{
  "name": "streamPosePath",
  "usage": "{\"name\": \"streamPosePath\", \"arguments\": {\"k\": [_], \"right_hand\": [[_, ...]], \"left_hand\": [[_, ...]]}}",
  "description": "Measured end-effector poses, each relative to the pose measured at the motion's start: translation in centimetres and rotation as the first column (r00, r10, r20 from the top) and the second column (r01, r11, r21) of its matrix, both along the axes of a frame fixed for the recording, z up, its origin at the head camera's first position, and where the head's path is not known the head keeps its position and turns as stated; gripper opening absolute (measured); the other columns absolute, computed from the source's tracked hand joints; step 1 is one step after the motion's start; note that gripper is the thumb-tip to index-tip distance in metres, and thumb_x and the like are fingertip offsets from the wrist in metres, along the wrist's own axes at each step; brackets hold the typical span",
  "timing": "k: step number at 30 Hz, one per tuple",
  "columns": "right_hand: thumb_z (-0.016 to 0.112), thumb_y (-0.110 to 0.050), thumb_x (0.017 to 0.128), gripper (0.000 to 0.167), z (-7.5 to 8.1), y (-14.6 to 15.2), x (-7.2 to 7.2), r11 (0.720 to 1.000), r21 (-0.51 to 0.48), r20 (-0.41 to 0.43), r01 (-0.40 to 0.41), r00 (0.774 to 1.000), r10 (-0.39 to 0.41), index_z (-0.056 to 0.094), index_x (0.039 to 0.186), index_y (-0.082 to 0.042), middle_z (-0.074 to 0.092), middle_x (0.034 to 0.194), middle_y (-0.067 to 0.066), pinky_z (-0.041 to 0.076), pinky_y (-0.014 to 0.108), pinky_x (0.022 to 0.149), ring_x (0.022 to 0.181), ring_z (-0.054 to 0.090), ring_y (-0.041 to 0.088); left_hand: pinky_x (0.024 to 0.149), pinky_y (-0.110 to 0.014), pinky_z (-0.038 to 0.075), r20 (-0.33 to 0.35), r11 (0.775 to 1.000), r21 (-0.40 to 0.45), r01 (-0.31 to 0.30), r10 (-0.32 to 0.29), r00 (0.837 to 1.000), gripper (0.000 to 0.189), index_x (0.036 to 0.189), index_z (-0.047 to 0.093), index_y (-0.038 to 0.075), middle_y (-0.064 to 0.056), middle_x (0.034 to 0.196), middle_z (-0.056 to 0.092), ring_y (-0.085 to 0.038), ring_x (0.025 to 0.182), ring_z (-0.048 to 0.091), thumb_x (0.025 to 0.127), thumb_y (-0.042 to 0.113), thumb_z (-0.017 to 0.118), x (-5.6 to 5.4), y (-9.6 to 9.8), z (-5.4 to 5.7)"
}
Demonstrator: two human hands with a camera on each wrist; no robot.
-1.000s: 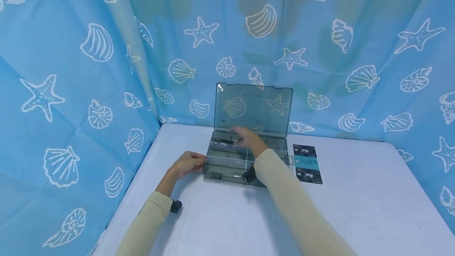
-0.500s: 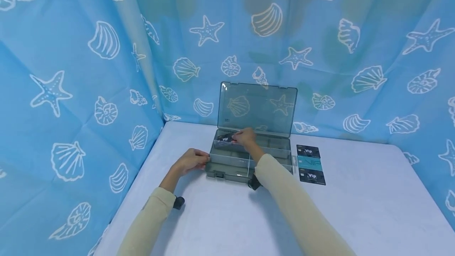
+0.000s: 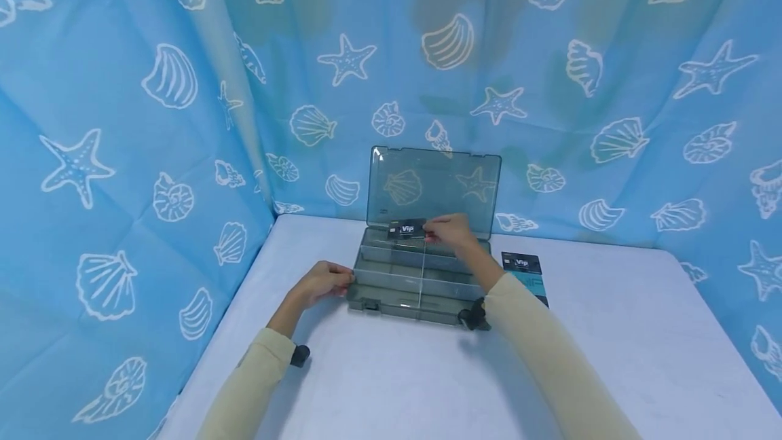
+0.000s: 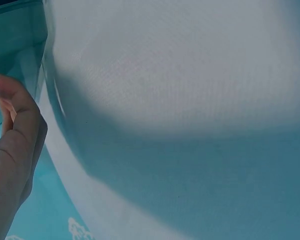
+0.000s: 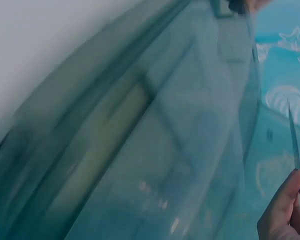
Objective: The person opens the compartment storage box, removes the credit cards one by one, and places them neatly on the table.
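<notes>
A smoky, see-through plastic divider box (image 3: 391, 305) lies on the table with its lid (image 3: 435, 189) raised at the back. At its left wall, my left hand (image 3: 320, 282) grips the edge with thumb and fingers. My right hand (image 3: 451, 231) pinches the right end of a black card marked "Vip" (image 3: 406, 229), held above the rear compartments. In the right wrist view that card (image 5: 294, 135) is seen nearly edge-on, standing up from the fingertips. The left wrist view shows the left hand (image 4: 17, 127) against the box's side.
Right of the box, another black Vip card (image 3: 521, 263) and a teal card (image 3: 533, 282) lie in a column, partly hidden by the right sleeve. White cloth covers the table (image 3: 379, 379). A blue shell-print curtain (image 3: 342, 114) stands close behind and at the left.
My right hand has raised the black Vip card out of the box's rear left compartment and carried it rightward. My left hand keeps its place on the box's left edge.
</notes>
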State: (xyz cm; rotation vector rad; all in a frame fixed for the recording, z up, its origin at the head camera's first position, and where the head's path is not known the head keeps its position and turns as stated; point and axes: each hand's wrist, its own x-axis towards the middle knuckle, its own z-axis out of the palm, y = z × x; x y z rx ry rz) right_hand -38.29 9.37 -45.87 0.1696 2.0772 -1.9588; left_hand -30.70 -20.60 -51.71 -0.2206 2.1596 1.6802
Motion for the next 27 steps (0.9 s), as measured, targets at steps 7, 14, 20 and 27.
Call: {"name": "streamPosePath", "arguments": {"k": [7,14,20,27], "right_hand": [[0.062,-0.007,0.095,0.035,0.9,8.0,3.0,0.996,0.080,-0.023,0.027,0.999,-0.026,0.058,0.126,0.009,0.061,0.121,0.024,0.055,0.034,0.084,0.083,0.070,0.017],[0.060,-0.017,0.097,0.041,-0.7,14.9,6.9,0.970,0.226,-0.041,0.094,0.995,-0.087,0.055,0.129,0.008,0.061,0.117,0.023,0.051,0.039,0.092,0.085,0.068,0.014],[0.060,-0.020,0.097,0.047,-2.3,19.2,11.0,0.968,0.221,-0.030,0.119,0.993,-0.115,0.051,0.131,0.011,0.060,0.115,0.020,0.054,0.030,0.086,0.086,0.066,0.011],[0.062,-0.018,0.095,0.050,-4.6,22.9,14.9,0.964,0.245,0.038,0.103,0.993,-0.116,0.050,0.129,0.017,0.064,0.104,0.016,0.057,0.028,0.077,0.083,0.068,0.017]], "left_hand": [[0.076,-0.031,0.056,-0.005,1.000,-0.007,0.004,-0.004,1.000,0.028,0.116,0.061,-0.003,-0.015,0.106,0.060,-0.024,0.089,0.062,0.092,0.012,0.066,0.1,0.1,-0.4],[0.077,-0.031,0.055,-0.022,1.000,-0.024,0.006,-0.007,1.000,0.030,0.117,0.060,-0.003,-0.016,0.108,0.060,-0.024,0.089,0.062,0.092,0.012,0.066,0.2,-0.1,0.1],[0.077,-0.031,0.055,-0.021,1.000,-0.012,0.015,-0.015,1.000,0.032,0.119,0.058,-0.005,-0.017,0.109,0.060,-0.024,0.088,0.061,0.093,0.013,0.065,0.1,-0.3,0.5],[0.076,-0.031,0.055,-0.004,1.000,0.005,0.023,-0.023,1.000,0.032,0.119,0.059,-0.006,-0.017,0.108,0.061,-0.024,0.089,0.062,0.092,0.010,0.065,0.4,0.0,0.3]]}}
